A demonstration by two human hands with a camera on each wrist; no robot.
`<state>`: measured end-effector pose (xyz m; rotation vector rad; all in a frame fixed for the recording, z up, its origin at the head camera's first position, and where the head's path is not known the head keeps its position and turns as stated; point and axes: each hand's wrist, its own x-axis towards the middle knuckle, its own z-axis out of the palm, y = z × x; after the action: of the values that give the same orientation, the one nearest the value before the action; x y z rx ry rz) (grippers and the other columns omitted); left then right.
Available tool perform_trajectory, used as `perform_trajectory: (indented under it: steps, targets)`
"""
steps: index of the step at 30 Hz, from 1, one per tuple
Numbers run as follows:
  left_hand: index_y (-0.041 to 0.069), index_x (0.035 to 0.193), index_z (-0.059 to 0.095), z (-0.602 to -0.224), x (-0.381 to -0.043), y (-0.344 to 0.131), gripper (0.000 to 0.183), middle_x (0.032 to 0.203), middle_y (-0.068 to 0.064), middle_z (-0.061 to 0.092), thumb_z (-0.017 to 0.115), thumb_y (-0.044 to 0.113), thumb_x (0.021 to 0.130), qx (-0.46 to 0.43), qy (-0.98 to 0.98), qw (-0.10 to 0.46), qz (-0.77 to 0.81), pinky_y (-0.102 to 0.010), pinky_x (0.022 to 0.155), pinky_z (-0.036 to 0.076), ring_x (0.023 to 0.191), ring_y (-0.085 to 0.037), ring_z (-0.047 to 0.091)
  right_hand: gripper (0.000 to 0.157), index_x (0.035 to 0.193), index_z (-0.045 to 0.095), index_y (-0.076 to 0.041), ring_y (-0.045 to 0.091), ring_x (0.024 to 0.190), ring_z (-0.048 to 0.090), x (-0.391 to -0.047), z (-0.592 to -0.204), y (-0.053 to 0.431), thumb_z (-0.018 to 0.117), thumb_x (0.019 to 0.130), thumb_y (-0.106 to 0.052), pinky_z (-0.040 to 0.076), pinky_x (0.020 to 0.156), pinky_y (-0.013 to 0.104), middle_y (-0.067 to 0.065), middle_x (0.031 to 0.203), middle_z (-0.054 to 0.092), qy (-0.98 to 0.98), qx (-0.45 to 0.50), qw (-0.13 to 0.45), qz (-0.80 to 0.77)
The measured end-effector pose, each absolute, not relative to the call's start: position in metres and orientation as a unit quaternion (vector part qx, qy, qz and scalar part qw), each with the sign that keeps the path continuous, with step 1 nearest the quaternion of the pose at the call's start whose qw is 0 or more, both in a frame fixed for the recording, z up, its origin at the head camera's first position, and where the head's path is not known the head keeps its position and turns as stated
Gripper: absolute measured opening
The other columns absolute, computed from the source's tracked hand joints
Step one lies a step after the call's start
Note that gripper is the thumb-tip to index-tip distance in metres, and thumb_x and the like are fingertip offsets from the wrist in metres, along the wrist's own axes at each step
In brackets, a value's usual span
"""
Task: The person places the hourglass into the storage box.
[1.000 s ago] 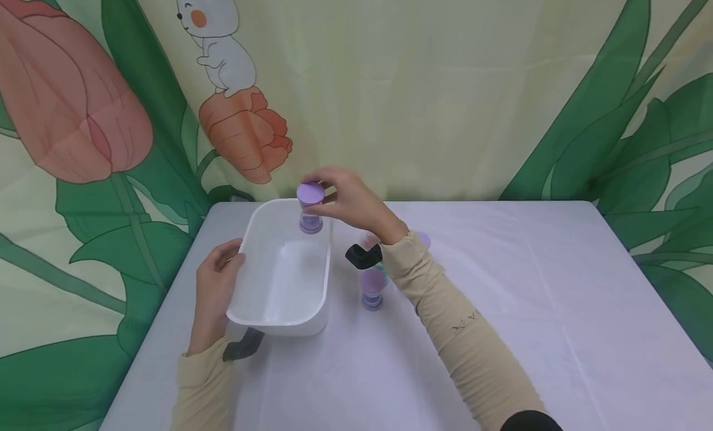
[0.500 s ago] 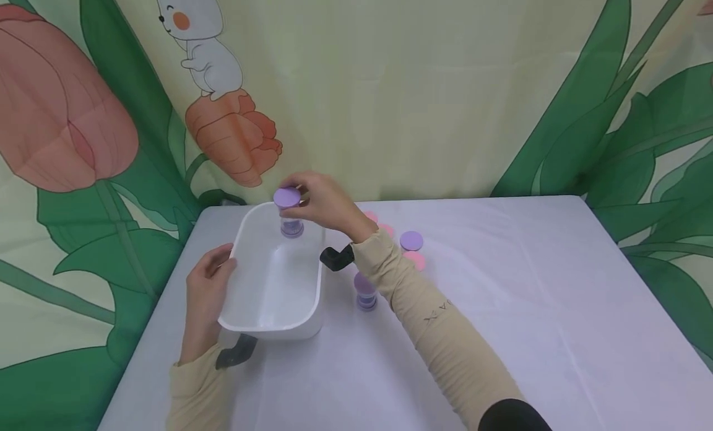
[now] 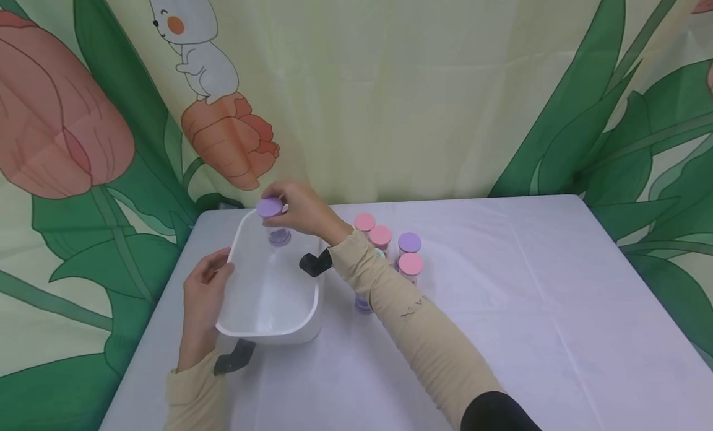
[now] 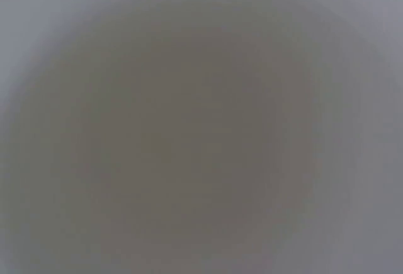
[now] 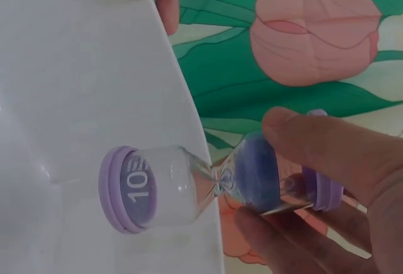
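Observation:
An hourglass [image 5: 182, 182] with purple caps and the number 10 on one end is gripped by my right hand [image 3: 303, 211]. Thumb and fingers hold it near one cap, and blue sand shows in that half. In the head view it stands roughly upright within the far end of a white plastic tub [image 3: 267, 282]. My left hand [image 3: 205, 295] holds the tub's left rim, thumb and fingers at the edge. The left wrist view is a grey blur.
Right of the tub, several hourglasses with pink [image 3: 410, 264] and purple caps [image 3: 409, 242] stand grouped on the white tablecloth [image 3: 501, 295], partly hidden by my right sleeve [image 3: 412, 313]. A printed curtain [image 3: 418, 109] hangs behind the table.
My right hand has moved left and slightly lower with the hourglass over the tub. More of the grouped hourglasses shows past my sleeve. The left hand keeps its hold on the rim.

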<state>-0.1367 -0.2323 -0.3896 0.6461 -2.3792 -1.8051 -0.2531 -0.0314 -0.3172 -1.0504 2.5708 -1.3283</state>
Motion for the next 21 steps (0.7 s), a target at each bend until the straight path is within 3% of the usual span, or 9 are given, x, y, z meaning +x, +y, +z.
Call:
perform_trajectory:
  steps: [4, 11, 21]
  targets:
    - [0.024, 0.141, 0.054, -0.39, -0.137, -0.233, 0.042, 0.142, -0.007, 0.056, 0.052, 0.038, 0.101, 0.211, -0.784, 0.04, -0.583, -0.018, 0.073, 0.056, 0.111, -0.02, 0.062, 0.041, 0.119, 0.064, 0.0, 0.018, 0.102, 0.063, -0.255, -0.322, -0.038, 0.081, 0.082, -0.011, 0.05, 0.086, 0.019, 0.01, 0.113, 0.068, 0.848, -0.325, 0.039, -0.418]
    - [0.024, 0.138, 0.056, -0.391, -0.137, -0.234, 0.04, 0.139, -0.007, 0.058, 0.055, 0.035, 0.1, 0.212, -0.78, 0.05, -0.587, -0.019, 0.072, 0.057, 0.1, -0.009, 0.064, 0.039, 0.116, 0.067, -0.004, 0.013, 0.098, 0.062, -0.261, -0.333, -0.05, 0.081, 0.081, -0.014, 0.047, 0.08, 0.014, 0.006, 0.112, 0.07, 0.863, -0.319, 0.038, -0.389]
    - [0.022, 0.138, 0.056, -0.39, -0.137, -0.233, 0.039, 0.137, -0.007, 0.058, 0.055, 0.033, 0.1, 0.209, -0.778, 0.049, -0.59, -0.019, 0.073, 0.057, 0.101, -0.01, 0.063, 0.042, 0.121, 0.066, -0.004, 0.014, 0.104, 0.063, -0.263, -0.342, -0.056, 0.081, 0.082, -0.015, 0.048, 0.085, 0.017, 0.006, 0.118, 0.069, 0.886, -0.31, 0.069, -0.338]
